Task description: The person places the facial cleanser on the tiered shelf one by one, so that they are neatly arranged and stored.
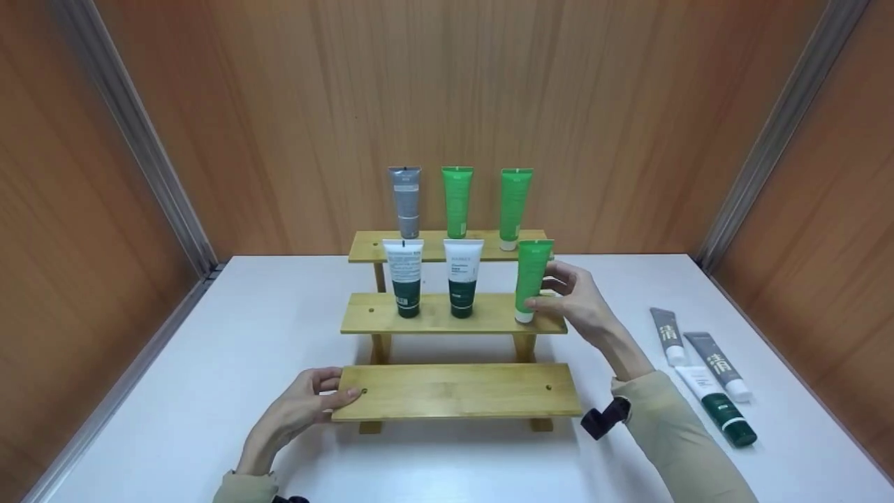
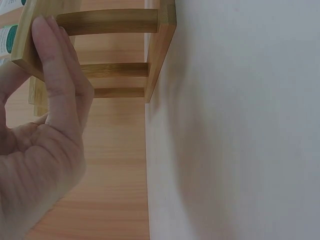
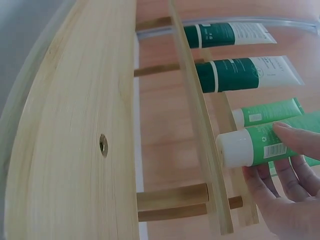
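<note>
A three-tier wooden stand (image 1: 461, 392) occupies the middle of the white table. At the lowest tier's left end, my left hand (image 1: 297, 405) grips the board, thumb on top and fingers beneath, as the left wrist view shows. My right hand (image 1: 583, 304) holds a green tube (image 1: 533, 279) by its side, white cap down, at the right of the middle tier. Two white and dark-green tubes (image 1: 403, 278) stand on that tier to its left. Along the top tier stand a grey-blue tube (image 1: 406, 202) and two more green tubes (image 1: 457, 201).
On the table at the right lie two grey tubes (image 1: 718, 365) and a white and dark-green tube (image 1: 719, 409), close together. Wooden panels (image 1: 447, 119) enclose the table at the back and both sides, with metal posts (image 1: 143, 133) at the corners.
</note>
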